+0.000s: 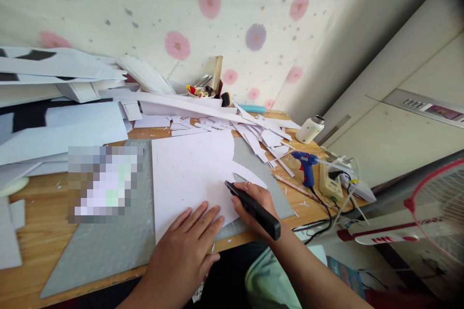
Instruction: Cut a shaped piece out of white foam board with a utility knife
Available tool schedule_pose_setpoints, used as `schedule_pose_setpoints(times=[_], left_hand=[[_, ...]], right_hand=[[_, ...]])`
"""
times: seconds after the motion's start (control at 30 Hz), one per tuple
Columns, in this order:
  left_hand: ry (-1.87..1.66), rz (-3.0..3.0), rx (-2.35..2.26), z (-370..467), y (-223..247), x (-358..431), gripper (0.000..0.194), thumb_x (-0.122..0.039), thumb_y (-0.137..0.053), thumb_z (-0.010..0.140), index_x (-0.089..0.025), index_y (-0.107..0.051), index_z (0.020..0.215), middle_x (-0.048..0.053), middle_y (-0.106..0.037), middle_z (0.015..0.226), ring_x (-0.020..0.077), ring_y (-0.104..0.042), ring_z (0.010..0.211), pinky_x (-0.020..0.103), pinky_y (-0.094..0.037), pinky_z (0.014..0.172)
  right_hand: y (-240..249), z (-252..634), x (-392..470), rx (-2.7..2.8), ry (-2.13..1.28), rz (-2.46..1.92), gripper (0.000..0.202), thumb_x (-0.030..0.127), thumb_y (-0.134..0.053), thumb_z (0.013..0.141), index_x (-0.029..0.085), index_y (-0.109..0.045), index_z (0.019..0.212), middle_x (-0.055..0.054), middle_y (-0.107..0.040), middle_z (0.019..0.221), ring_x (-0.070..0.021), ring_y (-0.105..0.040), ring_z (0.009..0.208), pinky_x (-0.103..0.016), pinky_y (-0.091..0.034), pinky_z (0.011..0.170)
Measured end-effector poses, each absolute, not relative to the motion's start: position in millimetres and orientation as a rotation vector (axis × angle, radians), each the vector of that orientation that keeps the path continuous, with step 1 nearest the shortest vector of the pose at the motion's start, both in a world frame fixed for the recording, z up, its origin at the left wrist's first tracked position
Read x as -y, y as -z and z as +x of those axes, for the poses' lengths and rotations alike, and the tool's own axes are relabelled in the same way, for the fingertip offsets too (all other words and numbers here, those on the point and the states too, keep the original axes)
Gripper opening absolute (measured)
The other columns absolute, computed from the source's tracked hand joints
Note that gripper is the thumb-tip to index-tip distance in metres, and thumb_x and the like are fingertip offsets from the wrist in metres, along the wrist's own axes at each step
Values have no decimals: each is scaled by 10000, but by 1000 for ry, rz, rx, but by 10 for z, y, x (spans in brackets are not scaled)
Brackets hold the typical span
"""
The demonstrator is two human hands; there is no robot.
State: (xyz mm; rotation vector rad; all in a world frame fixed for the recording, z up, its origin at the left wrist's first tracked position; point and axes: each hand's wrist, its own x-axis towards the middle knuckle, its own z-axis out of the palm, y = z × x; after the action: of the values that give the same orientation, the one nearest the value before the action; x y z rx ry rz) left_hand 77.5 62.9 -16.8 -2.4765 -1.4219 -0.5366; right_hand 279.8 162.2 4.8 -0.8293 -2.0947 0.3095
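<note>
A white sheet of foam board or card [188,174] lies on a grey cutting mat [119,251], its right side cut into a curve. My left hand [194,234] rests flat on the sheet's lower part with the fingers spread. In my right hand [255,203] is a black utility knife [259,212], gripped with its tip at the sheet's right part. A curved white strip [250,174] lies by the cut edge, partly hidden behind my right hand.
White offcuts [261,137] are heaped behind the mat. At right are a blue glue gun [306,164], a power strip [329,181], a white bottle [310,129] and a fan [442,207]. Stacked white boards [58,125] stand at left, near a blurred-out patch [108,183].
</note>
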Motion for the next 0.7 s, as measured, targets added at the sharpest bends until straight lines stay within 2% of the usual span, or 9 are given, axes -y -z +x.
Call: schedule_pose_setpoints(times=[0.13, 0.37, 0.4, 0.53, 0.63, 0.7], left_hand=[[475, -2545, 1515, 790, 142, -636, 589, -368, -699, 771, -291, -542, 1334, 5, -543, 1413, 267, -533, 1279, 437, -460, 1031], [436, -2580, 1632, 795, 83, -616, 619, -311, -730, 733, -323, -545, 1324, 3, -538, 1416, 276, -503, 1307, 494, -464, 1043], [440, -2561, 1626, 787, 86, -610, 634, -304, -743, 715, -328, -547, 1318, 1, -547, 1408, 278, -516, 1295, 493, -482, 1026], [413, -2545, 1362, 735, 138, -641, 659, -424, -752, 701, -274, -554, 1311, 31, -594, 1359, 282, -590, 1213, 430, -561, 932], [405, -2411, 1280, 711, 140, -647, 394, -358, -625, 849, -319, -599, 1240, -8, -629, 1321, 216, -617, 1180, 342, -554, 942], [509, -2280, 1361, 675, 79, -607, 325, -337, -574, 888, -345, -612, 1211, -14, -629, 1323, 211, -592, 1213, 366, -519, 1001]], right_hand=[[-40, 2967, -1390, 2101, -304, -830, 209, 213, -599, 834, 203, -587, 1043, -62, -719, 810, -169, -675, 663, -262, -543, 610], [41, 3199, -1000, 2027, -218, -833, 236, 215, -599, 827, 224, -591, 1063, -31, -710, 757, -162, -689, 636, -236, -564, 590], [92, 3228, -966, 1991, -204, -851, 244, 200, -585, 832, 230, -590, 1073, -39, -726, 798, -171, -705, 671, -244, -576, 622], [355, 3339, -1068, 1941, -163, -940, 205, 250, -636, 822, 268, -630, 1027, -18, -757, 829, -196, -738, 700, -242, -597, 643], [380, 3383, -1332, 1939, -58, -878, 248, 251, -606, 845, 266, -639, 1090, -27, -759, 891, -194, -742, 746, -231, -593, 665], [270, 3389, -1497, 2061, -39, -865, 316, 215, -578, 854, 290, -641, 1155, -19, -740, 932, -182, -732, 790, -218, -577, 679]])
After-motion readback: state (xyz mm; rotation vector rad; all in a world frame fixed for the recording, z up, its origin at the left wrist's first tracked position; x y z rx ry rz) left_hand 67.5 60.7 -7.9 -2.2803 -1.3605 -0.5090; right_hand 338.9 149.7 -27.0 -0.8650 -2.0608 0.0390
